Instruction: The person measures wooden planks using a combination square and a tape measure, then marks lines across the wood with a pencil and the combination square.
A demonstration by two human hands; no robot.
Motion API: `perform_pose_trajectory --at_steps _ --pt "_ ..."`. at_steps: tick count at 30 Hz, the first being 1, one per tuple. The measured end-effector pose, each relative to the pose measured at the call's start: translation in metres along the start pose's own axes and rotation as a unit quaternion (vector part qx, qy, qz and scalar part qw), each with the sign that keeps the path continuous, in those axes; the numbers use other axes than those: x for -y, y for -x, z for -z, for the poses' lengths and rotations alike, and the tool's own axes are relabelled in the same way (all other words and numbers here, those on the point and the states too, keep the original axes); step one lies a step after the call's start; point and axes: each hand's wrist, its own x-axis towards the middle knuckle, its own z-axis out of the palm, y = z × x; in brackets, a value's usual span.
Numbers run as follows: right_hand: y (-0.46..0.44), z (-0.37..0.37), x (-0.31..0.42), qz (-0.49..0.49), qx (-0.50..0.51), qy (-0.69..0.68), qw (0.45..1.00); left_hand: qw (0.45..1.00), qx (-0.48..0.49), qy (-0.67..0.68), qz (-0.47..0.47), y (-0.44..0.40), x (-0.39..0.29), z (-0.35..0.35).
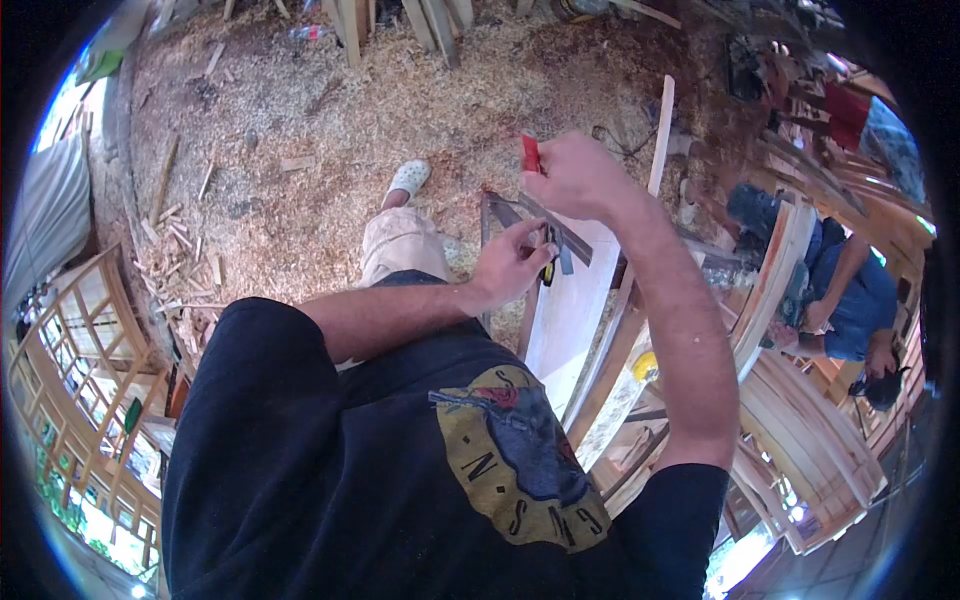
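Observation:
My left hand is closed, its fingers round a small black-and-yellow tool whose exact kind I cannot make out. Beneath it stretches a long pale board. Dark metal strips meet at an angle by the fingertips, at the board's far end. Higher up and to the right, my right hand is closed in a fist. A small red piece sticks out from its thumb side; the rest is hidden in the grip.
Wood shavings cover the floor. Several timber pieces lean at the far edge. A yellow round object sits among boards on the right. Another person in blue bends over wood at far right. A wooden lattice frame stands left.

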Motion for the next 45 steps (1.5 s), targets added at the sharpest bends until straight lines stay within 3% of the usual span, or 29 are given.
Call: perform_pose_trajectory --at_steps 5,11,17,20,23,27,30,31,35,38,39,42,45 --pt "-0.009 -0.038 -0.031 -0.013 -0.044 -0.011 0.999 1.000 0.004 -0.009 0.011 0.002 -0.008 0.003" --pt "-0.017 -0.061 -0.053 -0.036 0.027 0.046 0.998 1.000 -0.005 -0.017 -0.012 0.004 -0.014 0.004" --pt "-0.014 -0.071 -0.043 -0.028 -0.013 0.050 0.998 1.000 0.003 0.012 -0.012 -0.001 -0.002 0.000" --pt "0.002 -0.013 -0.005 -0.041 0.060 0.046 0.996 1.000 -0.006 0.004 -0.017 -0.001 0.000 0.000" --pt "0.031 0.028 0.001 -0.036 -0.083 -0.077 0.993 1.000 -0.004 -0.015 -0.012 -0.001 -0.002 -0.001" --pt "0.085 0.023 -0.026 -0.099 -0.216 -0.331 0.913 0.998 0.013 -0.003 -0.064 -0.023 0.021 0.004" --pt "0.120 -0.031 -0.051 -0.154 -0.293 -0.430 0.840 0.944 0.096 0.253 0.186 -0.030 -0.025 0.017" --pt "0.129 -0.056 -0.055 -0.156 -0.318 -0.461 0.813 0.935 0.095 0.243 0.242 -0.025 -0.062 0.019" --pt "0.165 -0.151 -0.061 -0.158 -0.371 -0.602 0.689 0.946 0.193 0.059 0.254 -0.035 -0.101 0.021" --pt "0.190 -0.203 -0.051 -0.172 -0.407 -0.646 0.623 0.931 0.250 0.074 0.257 -0.056 -0.076 0.022" --pt "0.197 -0.213 -0.042 -0.198 -0.418 -0.656 0.596 0.915 0.261 0.141 0.273 -0.059 -0.067 0.030" --pt "0.215 -0.237 -0.024 -0.223 -0.445 -0.672 0.549 0.906 0.278 0.125 0.295 -0.082 -0.029 0.072" --pt "0.227 -0.249 -0.007 -0.228 -0.466 -0.667 0.534 0.944 0.253 0.045 0.207 -0.047 -0.082 0.119"
